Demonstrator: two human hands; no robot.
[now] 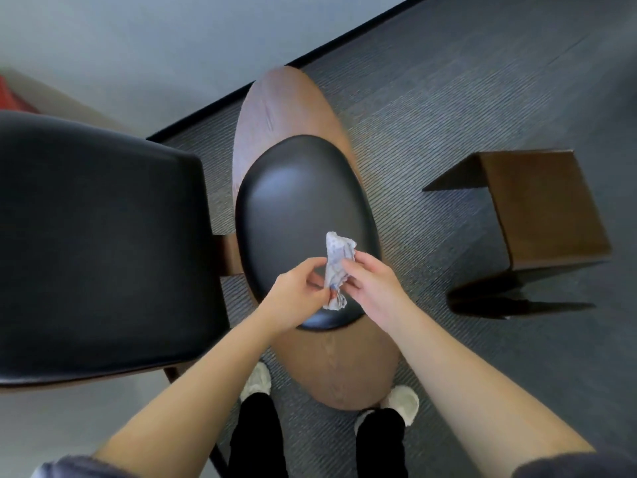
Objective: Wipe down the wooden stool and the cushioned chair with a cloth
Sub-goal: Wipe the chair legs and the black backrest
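A crumpled white cloth (336, 267) with a faint blue pattern is held upright between both hands. My left hand (298, 293) pinches its lower part and my right hand (374, 282) grips its right side. They hover over the near end of a black cushioned back pad (296, 205) set on an oval brown wooden panel (275, 108). The chair's wide black cushioned seat (100, 243) fills the left side. A dark wooden stool (541, 205), a bent-board shape, stands on the carpet to the right, apart from my hands.
Grey ribbed carpet (465, 98) covers the floor, bounded by a black skirting strip (220, 100) and a pale wall at upper left. My feet in light slippers (401, 401) stand just behind the wooden panel. A red object (10, 94) shows at the left edge.
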